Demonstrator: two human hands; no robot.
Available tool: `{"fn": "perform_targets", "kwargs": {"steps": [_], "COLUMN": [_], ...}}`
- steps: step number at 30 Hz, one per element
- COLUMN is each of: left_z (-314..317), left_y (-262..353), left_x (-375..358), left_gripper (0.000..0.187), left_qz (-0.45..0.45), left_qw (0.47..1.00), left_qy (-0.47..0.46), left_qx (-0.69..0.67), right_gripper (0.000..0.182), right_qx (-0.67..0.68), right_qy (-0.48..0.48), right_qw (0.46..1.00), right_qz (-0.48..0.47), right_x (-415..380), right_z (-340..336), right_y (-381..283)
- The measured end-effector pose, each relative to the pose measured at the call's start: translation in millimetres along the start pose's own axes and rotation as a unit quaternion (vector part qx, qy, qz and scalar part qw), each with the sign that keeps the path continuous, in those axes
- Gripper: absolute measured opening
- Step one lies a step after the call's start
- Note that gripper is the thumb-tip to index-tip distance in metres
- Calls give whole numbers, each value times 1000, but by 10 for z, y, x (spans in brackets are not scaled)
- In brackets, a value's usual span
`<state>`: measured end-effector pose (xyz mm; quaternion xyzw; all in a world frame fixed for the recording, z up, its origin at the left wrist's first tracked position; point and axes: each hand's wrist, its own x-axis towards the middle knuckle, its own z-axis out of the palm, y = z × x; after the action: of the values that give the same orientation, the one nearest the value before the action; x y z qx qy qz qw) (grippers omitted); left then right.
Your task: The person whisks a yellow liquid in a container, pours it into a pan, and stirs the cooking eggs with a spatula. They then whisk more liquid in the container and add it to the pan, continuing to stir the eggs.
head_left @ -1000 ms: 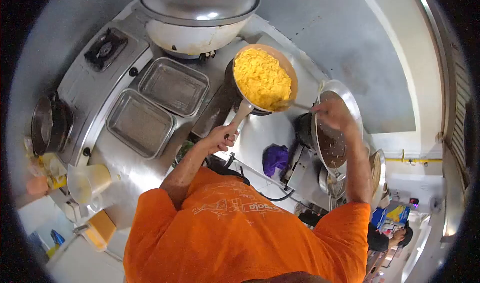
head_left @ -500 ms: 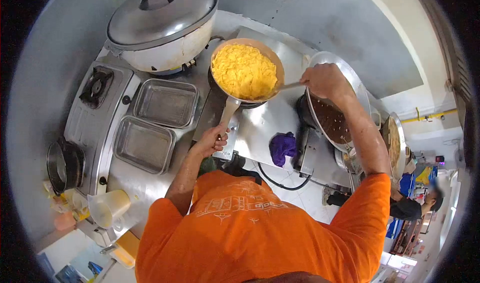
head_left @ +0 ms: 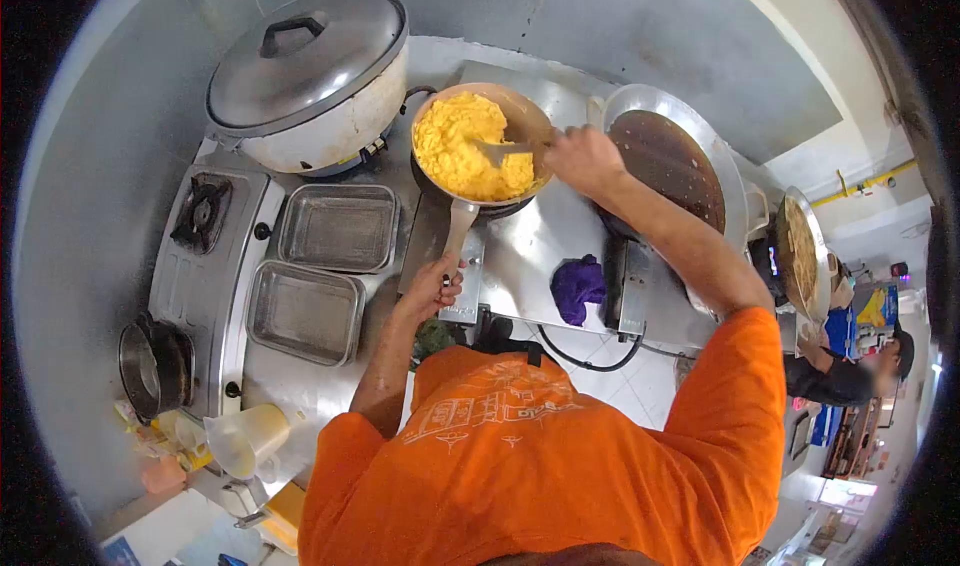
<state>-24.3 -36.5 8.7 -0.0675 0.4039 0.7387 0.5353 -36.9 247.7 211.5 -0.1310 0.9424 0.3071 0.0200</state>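
Note:
My left hand is wrapped round the pale handle of a frying pan, which sits over a burner. Yellow scrambled eggs fill most of the pan, with bare pan showing on its right side. In my right hand, closed, is a spatula. Its flat grey blade lies among the eggs, right of the pan's middle. Most of the spatula's handle is hidden by my fingers.
A large lidded rice cooker stands at the back left. Two metal trays lie beside a gas stove. At right are a wide pan of brown liquid and a purple cloth. Another person stands far right.
My right hand has moved left, bringing the spatula blade further into the eggs. The eggs have been pushed leftwards, baring the pan's right side. My left hand still grips the handle.

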Motion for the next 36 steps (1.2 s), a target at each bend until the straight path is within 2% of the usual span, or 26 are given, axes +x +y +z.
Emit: {"fn": "perform_targets", "kwargs": {"steps": [1, 4, 7, 8, 11, 14, 17, 18, 21, 22, 25, 26, 29, 31, 34, 36], "left_z": [-12, 45, -4, 0, 41, 41, 1, -27, -19, -5, -7, 3, 5, -15, 75, 47], "left_y": [-2, 13, -14, -16, -25, 6, 14, -21, -17, -1, 8, 16, 17, 12, 59, 43], "left_x": [12, -15, 12, 11, 17, -9, 1, 25, 20, 12, 21, 23, 3, 16, -55, -41], "left_gripper": [34, 33, 33, 33, 34, 34, 35, 35, 35, 35, 35, 35, 34, 35, 34, 35], "left_qz": [-2, -5, 2, 3, 6, 2, -3, 0, 0, -2, -5, -9, -15, -8, -6, -11], "left_qw": [1000, 1000, 1000, 1000, 1000, 1000, 1000, 1000, 1000, 1000, 1000, 1000, 1000, 1000, 1000, 999], "left_qy": [-6, 20, -1, -5, -3, 9, -7, -8, -7, -6, -1, -1, 3, 2, 9, 4], "left_qx": [-6, 1, -3, -3, 7, 25, 13, 10, 10, 13, 21, 20, 21, 30, 29, 30], "right_gripper": [14, 19, 23, 25, 27, 29, 32, 33, 35, 31, 23, 21, 21, 29, 27, 23], "right_qx": [4, 54, 254, 303, 379, 442, 588, 676, 589, 484, 383, 350, 331, 230, 228, 222], "right_qy": [-3, -77, -180, -171, -139, 47, -19, -71, 1, 142, -25, -79, -123, -179, -216, -194], "right_qw": [1000, 993, 938, 917, 892, 882, 777, 680, 772, 846, 898, 902, 930, 956, 940, 950], "right_qz": [-6, 72, 155, 193, 205, 153, 224, 273, 239, 174, 215, 240, 98, 30, 132, 105], "right_x": [-117, -300, -365, -321, -12, 236, -41, -160, -233, -178, 152, 142, 293, 212, -29, -88], "right_z": [-125, -254, -130, 111, 570, 1443, 1033, 928, 977, 1234, 1658, 1128, 565, 42, -339, 127], "right_y": [66, 185, 82, -90, -341, -200, 25, 114, 283, 224, -144, -201, 374, 723, 762, 529]}}
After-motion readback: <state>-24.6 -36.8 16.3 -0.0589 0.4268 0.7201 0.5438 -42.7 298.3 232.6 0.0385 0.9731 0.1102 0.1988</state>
